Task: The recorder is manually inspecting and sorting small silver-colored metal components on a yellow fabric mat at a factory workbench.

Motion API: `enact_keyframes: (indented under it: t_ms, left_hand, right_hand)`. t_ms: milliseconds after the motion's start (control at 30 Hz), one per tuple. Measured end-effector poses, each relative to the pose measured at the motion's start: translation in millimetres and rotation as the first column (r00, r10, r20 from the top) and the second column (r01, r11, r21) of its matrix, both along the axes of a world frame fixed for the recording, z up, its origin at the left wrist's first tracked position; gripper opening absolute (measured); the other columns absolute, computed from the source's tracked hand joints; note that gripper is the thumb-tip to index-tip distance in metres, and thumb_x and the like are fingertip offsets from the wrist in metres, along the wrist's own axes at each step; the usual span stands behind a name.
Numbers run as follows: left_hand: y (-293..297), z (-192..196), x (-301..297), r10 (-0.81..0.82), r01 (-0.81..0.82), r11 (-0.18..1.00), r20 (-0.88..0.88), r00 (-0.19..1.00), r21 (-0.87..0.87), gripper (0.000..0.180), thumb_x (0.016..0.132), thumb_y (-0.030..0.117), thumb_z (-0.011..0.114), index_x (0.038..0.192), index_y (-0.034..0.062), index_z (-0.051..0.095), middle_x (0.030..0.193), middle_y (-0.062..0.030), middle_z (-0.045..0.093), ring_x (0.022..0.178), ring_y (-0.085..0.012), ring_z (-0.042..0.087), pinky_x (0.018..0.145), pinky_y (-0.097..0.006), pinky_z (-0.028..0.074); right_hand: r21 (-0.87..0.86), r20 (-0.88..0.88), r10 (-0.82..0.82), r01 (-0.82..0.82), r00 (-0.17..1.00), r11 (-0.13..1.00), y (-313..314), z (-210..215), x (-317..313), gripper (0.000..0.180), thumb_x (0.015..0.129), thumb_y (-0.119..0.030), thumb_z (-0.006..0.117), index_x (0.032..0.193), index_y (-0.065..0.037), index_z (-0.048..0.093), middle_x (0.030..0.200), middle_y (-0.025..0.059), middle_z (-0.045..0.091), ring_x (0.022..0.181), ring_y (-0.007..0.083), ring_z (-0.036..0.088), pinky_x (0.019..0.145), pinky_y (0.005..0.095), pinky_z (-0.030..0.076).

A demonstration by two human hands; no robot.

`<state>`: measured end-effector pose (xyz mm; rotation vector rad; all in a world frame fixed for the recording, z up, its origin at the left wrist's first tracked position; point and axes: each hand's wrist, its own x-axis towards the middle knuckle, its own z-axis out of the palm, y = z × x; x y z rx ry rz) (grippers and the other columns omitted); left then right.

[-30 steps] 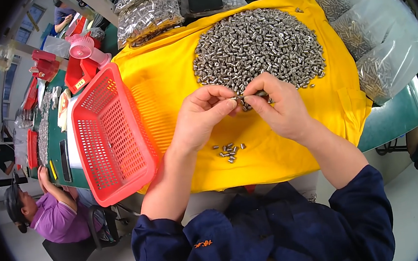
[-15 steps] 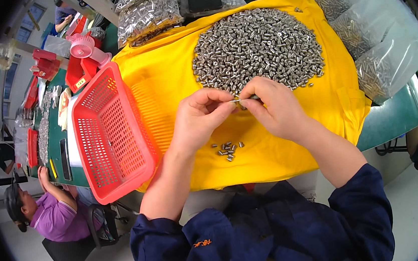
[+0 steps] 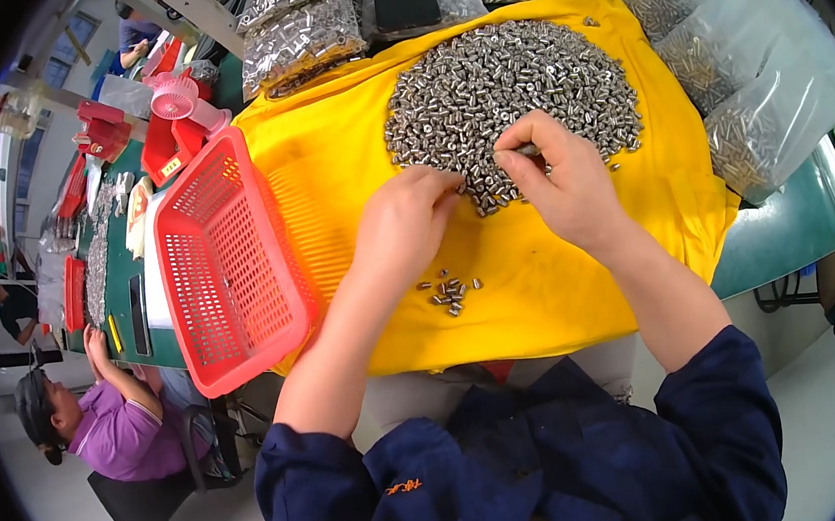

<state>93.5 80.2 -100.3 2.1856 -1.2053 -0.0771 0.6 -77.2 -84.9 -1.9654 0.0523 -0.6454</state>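
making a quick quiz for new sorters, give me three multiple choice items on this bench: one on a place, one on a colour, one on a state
1. Where is the red basket?
A. left of the left hand
B. right of the right hand
C. on the big pile of metal parts

2. What colour is the cloth under the parts?
A. green
B. yellow
C. white

3. What state is the basket in?
A. heaped with parts
B. upside down
C. upright and empty

Answers:
1 A, it sits at the cloth's left edge, beyond the left hand.
2 B, the cloth is plainly yellow.
3 C, only its bare mesh floor shows.
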Motion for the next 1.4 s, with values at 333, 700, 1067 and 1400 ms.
enact_keyframes:
  t_ms: [333, 700, 1067, 1400]
  left_hand:
    - [-5.2, -5.5, 0.8, 0.015, -0.018, 0.994, 0.027, 1.0, 0.106, 0.016, 0.072, 0.01, 0.063, 0.087, 0.0038, 0.063, 0.078, -0.0131, 0.059, 0.074, -0.0306, 0.056, 0.069, -0.036, 0.045]
    - [10.1, -5.0, 2.3, 0.044, -0.283, 0.947, -0.81, 0.584, -0.152, 0.016, 0.081, 0.005, 0.058, 0.096, 0.0007, 0.062, 0.082, -0.0053, 0.063, 0.071, -0.0111, 0.059, 0.064, -0.023, 0.045]
    - [10.2, -6.5, -2.0, -0.314, -0.249, 0.874, -0.877, 0.365, -0.417, 0.018, 0.083, 0.003, 0.056, 0.1, -0.0018, 0.06, 0.084, -0.005, 0.062, 0.074, -0.01, 0.058, 0.069, -0.022, 0.047]
    - [9.1, -6.8, -4.7, -0.294, -0.207, 0.875, -0.82, 0.491, -0.437, 0.017, 0.082, 0.002, 0.057, 0.099, -0.0021, 0.06, 0.086, -0.006, 0.062, 0.075, -0.0107, 0.059, 0.07, -0.022, 0.048]
  right_hand:
    - [-0.088, -0.022, 0.05, -0.052, 0.998, 0.995, 2.1, -4.1, -0.5, 0.005, 0.079, -0.007, 0.053, 0.082, -0.004, 0.05, 0.073, 0.0119, 0.055, 0.068, 0.0288, 0.054, 0.06, 0.0355, 0.042]
    - [-0.011, -0.142, 0.104, -0.106, 0.984, 0.994, 4.9, -3.5, 0.7, 0.007, 0.079, -0.008, 0.055, 0.082, -0.004, 0.05, 0.067, 0.0113, 0.056, 0.06, 0.0269, 0.055, 0.054, 0.0329, 0.042]
    - [0.043, -0.155, 0.157, -0.152, 0.975, 0.987, 8.1, -7.7, 1.5, 0.008, 0.079, -0.008, 0.056, 0.083, -0.004, 0.051, 0.07, 0.0087, 0.056, 0.06, 0.0202, 0.056, 0.054, 0.0297, 0.042]
    - [-0.175, -0.081, 0.121, -0.133, 0.989, 0.976, 13.8, -6.9, 0.2, 0.007, 0.079, -0.006, 0.054, 0.081, -0.003, 0.048, 0.075, 0.0117, 0.054, 0.071, 0.0294, 0.054, 0.062, 0.0361, 0.043]
